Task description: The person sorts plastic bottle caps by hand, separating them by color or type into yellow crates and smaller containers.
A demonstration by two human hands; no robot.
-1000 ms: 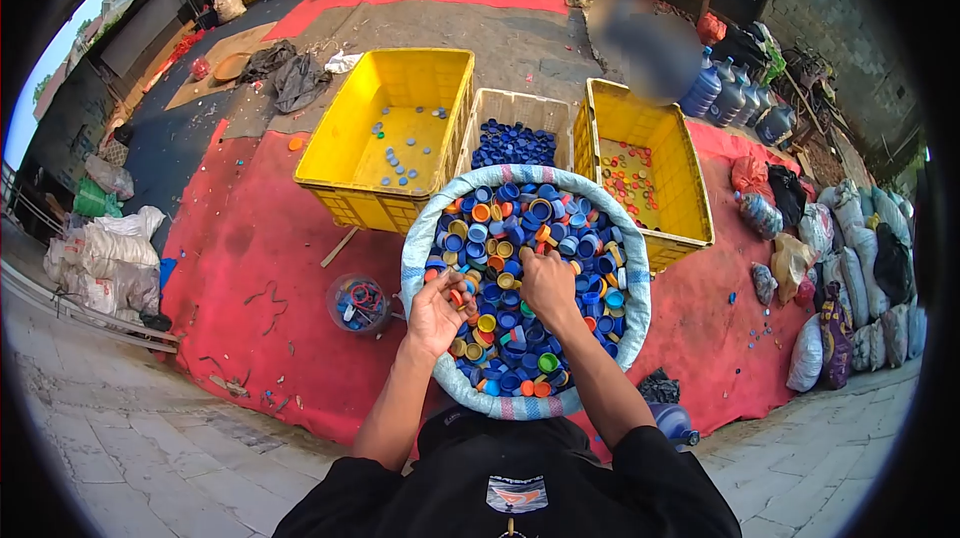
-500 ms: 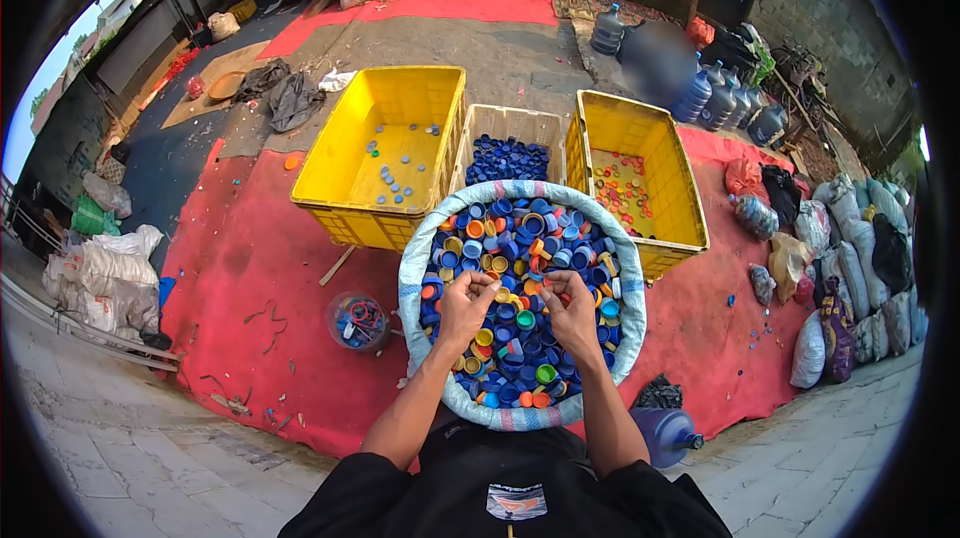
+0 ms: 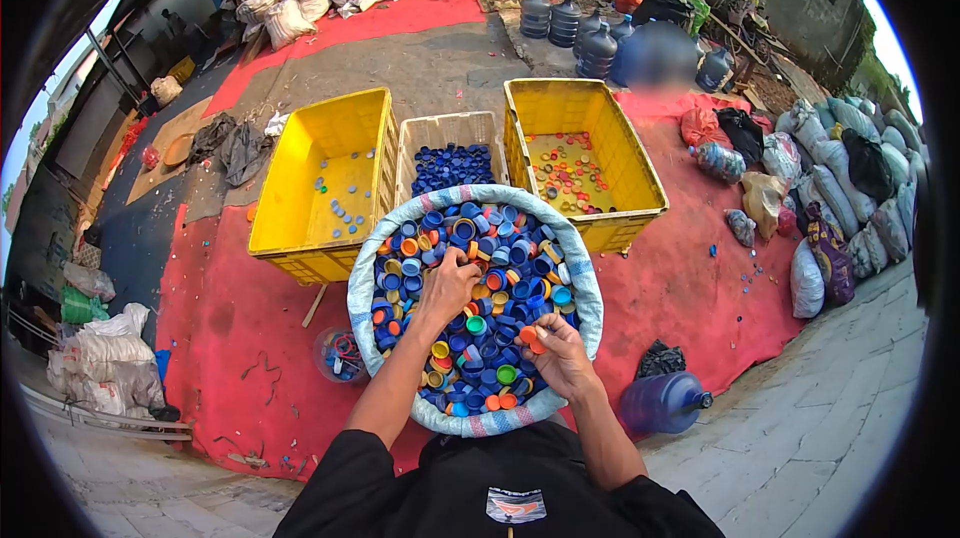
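Note:
A round woven sack with a rolled rim (image 3: 585, 288) stands against my body, full of mixed plastic bottle caps (image 3: 490, 283), mostly blue, with orange, yellow and green among them. My right hand (image 3: 565, 363) pinches orange bottle caps (image 3: 533, 338) over the right near part of the pile. Toward the far middle of the sack, my left hand (image 3: 450, 288) reaches down with curled fingers at the caps. Whatever lies between its fingertips is hidden.
Beyond the sack are a yellow crate (image 3: 285, 203) with grey-blue caps, a whitish crate (image 3: 405, 153) of dark blue caps, and another yellow crate (image 3: 640, 188) with red and yellow caps. A clear tub (image 3: 340, 356) is at left; a large water bottle (image 3: 660, 403) lies at right.
My hands have moved apart. The left has gone forward over the pile; the right has drawn back toward me and now plainly shows orange caps. The view has turned, shifting the crates leftward.

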